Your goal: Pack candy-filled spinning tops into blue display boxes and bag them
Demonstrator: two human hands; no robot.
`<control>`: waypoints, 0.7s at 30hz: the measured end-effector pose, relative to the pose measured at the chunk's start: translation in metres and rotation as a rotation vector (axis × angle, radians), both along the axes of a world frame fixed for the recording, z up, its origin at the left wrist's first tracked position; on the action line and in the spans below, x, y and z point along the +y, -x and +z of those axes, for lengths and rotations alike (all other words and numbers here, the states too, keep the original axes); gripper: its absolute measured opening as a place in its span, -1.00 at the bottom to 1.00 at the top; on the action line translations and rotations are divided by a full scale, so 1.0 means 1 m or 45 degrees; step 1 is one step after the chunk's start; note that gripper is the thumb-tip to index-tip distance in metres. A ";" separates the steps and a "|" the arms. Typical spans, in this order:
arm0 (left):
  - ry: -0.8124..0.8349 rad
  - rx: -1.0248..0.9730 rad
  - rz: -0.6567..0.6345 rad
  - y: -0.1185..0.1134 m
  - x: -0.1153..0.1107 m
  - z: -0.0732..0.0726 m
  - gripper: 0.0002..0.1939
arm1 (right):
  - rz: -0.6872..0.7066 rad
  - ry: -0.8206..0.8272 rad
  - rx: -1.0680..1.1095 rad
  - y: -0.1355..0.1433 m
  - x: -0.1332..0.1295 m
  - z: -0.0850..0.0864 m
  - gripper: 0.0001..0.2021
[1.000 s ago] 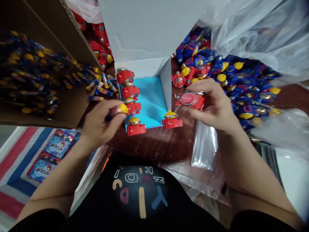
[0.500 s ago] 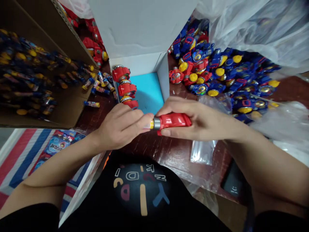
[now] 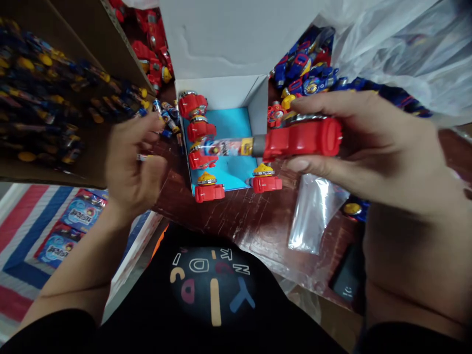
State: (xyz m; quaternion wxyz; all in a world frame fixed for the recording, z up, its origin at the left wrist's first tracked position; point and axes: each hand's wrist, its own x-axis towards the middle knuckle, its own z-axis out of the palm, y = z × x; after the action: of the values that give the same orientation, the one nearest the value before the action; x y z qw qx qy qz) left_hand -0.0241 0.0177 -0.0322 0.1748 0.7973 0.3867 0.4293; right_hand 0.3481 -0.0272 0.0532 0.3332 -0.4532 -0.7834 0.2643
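My right hand (image 3: 354, 142) holds a red toy (image 3: 302, 140) by its body, raised over the white box (image 3: 221, 91). A clear tube with a printed label and yellow band (image 3: 230, 146) sticks out of the toy's left end. My left hand (image 3: 132, 164), smeared by motion, is off the toy, left of the white box near some small tubes (image 3: 167, 115); whether it holds anything is unclear. Several red toys (image 3: 201, 130) line the box's left side, and another red toy (image 3: 266, 183) lies at its front right corner. The box floor (image 3: 230, 123) is light blue.
A cardboard box (image 3: 84, 164) of small tubes stands at the left. Blue and red toys (image 3: 313, 83) are piled at the right under plastic sheeting (image 3: 391, 44). Clear bags (image 3: 311, 216) and a dark phone-like object (image 3: 348, 275) lie at the table's front right.
My left hand has let go of the tube and moved left. The red toy in my right hand has risen closer to the camera, with its tube now showing.
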 end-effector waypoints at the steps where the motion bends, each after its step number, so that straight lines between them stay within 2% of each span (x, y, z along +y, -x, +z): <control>1: 0.012 0.045 -0.150 -0.010 -0.001 0.006 -0.44 | 0.037 -0.042 -0.025 0.009 0.001 -0.002 -0.32; 3: -0.001 0.192 -0.345 -0.030 0.001 0.015 -0.47 | 0.020 -0.074 -0.108 0.023 0.001 -0.006 -0.30; 4: -0.044 0.259 -0.352 -0.037 0.003 0.017 -0.52 | -0.015 -0.046 -0.115 0.028 0.000 -0.008 -0.32; 6: -0.220 0.300 -0.260 -0.044 0.005 0.015 -0.58 | -0.058 0.114 -0.002 0.032 -0.002 -0.012 -0.39; 9: -0.464 0.282 -0.173 -0.043 0.005 0.006 -0.53 | -0.137 0.403 0.248 0.031 -0.008 -0.012 -0.55; 11: -0.505 0.269 -0.179 -0.043 0.006 0.003 -0.46 | -0.217 0.434 0.308 0.024 -0.011 -0.009 -0.59; 12: -0.482 0.287 -0.187 -0.043 0.007 0.003 -0.40 | -0.266 0.362 0.271 0.019 -0.011 -0.007 -0.57; 14: -0.365 0.370 -0.222 -0.046 0.009 0.004 -0.33 | -0.352 0.110 0.011 0.007 -0.008 -0.008 -0.47; 16: -0.175 0.463 -0.282 -0.050 0.011 0.001 -0.35 | -0.385 -0.097 -0.434 -0.006 -0.002 -0.014 -0.36; 19: 0.009 0.491 -0.365 -0.055 0.013 -0.013 -0.46 | -0.278 -0.089 -1.054 -0.016 0.008 -0.027 -0.38; 21: 0.063 0.474 -0.387 -0.057 0.014 -0.024 -0.49 | -0.170 -0.020 -1.257 -0.015 0.013 -0.031 -0.43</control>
State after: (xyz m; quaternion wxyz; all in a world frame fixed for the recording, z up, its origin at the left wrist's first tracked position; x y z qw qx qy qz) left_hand 0.0329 0.0313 -0.0557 0.1826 0.9072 0.2981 0.2340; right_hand 0.3634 -0.0145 0.0219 -0.0578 -0.5710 -0.8189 -0.0098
